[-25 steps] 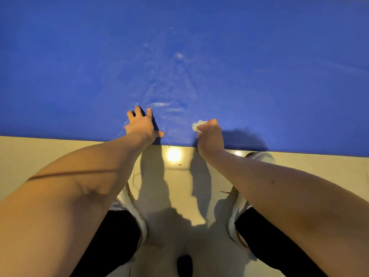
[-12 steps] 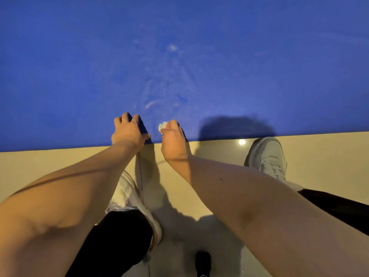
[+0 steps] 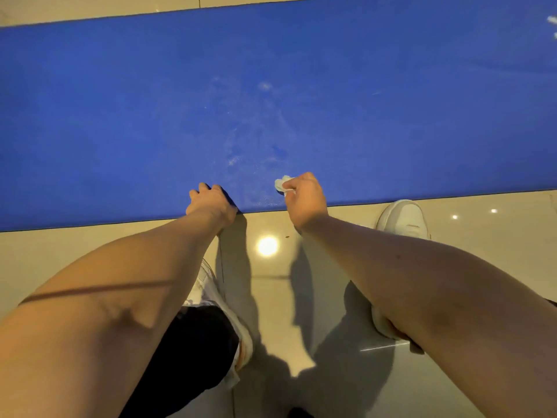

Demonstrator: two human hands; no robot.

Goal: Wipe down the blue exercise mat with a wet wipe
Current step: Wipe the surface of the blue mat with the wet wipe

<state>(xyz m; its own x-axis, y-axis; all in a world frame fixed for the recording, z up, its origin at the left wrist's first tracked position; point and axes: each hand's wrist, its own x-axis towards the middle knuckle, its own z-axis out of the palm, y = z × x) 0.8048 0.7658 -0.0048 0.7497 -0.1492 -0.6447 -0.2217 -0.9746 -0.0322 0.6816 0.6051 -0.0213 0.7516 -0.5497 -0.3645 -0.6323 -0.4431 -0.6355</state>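
At mat [image 3: 120,116] edge: right hand [image 3: 304,197] clutches wipe [image 3: 281,183]; left hand [image 3: 211,202] rests.

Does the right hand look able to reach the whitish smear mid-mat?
Probably yes: the right hand, gripping a crumpled white wet wipe, is at the blue exercise mat's near edge, and only bare mat lies before the whitish smear.

Your left hand [image 3: 211,202] rests on the near edge of the blue mat [image 3: 120,116], with your right hand [image 3: 306,196] near it pinching the wet wipe [image 3: 281,183]; a strip of damp mat lies free between them. Open mat runs wide to both sides and ahead. On the tiled floor [image 3: 90,242], a white shoe [image 3: 404,218] stands close to the edge.
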